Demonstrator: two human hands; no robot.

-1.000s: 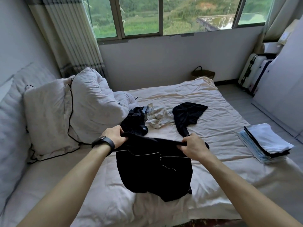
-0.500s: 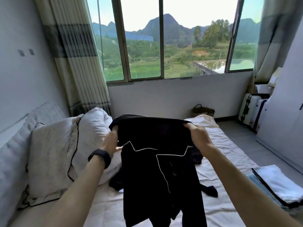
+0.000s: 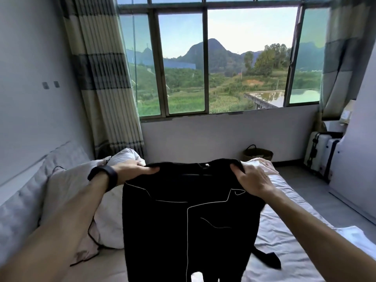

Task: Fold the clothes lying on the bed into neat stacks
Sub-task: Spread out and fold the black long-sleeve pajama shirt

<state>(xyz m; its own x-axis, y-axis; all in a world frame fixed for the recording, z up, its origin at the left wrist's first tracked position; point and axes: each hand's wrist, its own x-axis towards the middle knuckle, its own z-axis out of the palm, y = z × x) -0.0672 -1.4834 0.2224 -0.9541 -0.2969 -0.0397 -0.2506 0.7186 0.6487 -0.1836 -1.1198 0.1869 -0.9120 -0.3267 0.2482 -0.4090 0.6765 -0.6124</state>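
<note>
A black garment with thin white piping (image 3: 183,220) hangs spread out in the air above the bed (image 3: 284,231). My left hand (image 3: 132,169) grips its top left corner and my right hand (image 3: 250,178) grips its top right corner. The cloth hangs down and hides the middle of the bed behind it. Another piece of black cloth (image 3: 266,259) lies on the sheet at the lower right. A corner of a white folded stack (image 3: 350,235) shows at the right edge.
White pillows with black piping (image 3: 67,192) lean at the left by the wall. A woven basket (image 3: 257,154) stands on the floor under the window. Suitcases (image 3: 323,153) stand at the right, beside a white wardrobe (image 3: 358,169).
Both hands lifted the black garment off the bed and now hold it up by its top edge, spread wider. My view has tilted up toward the window.
</note>
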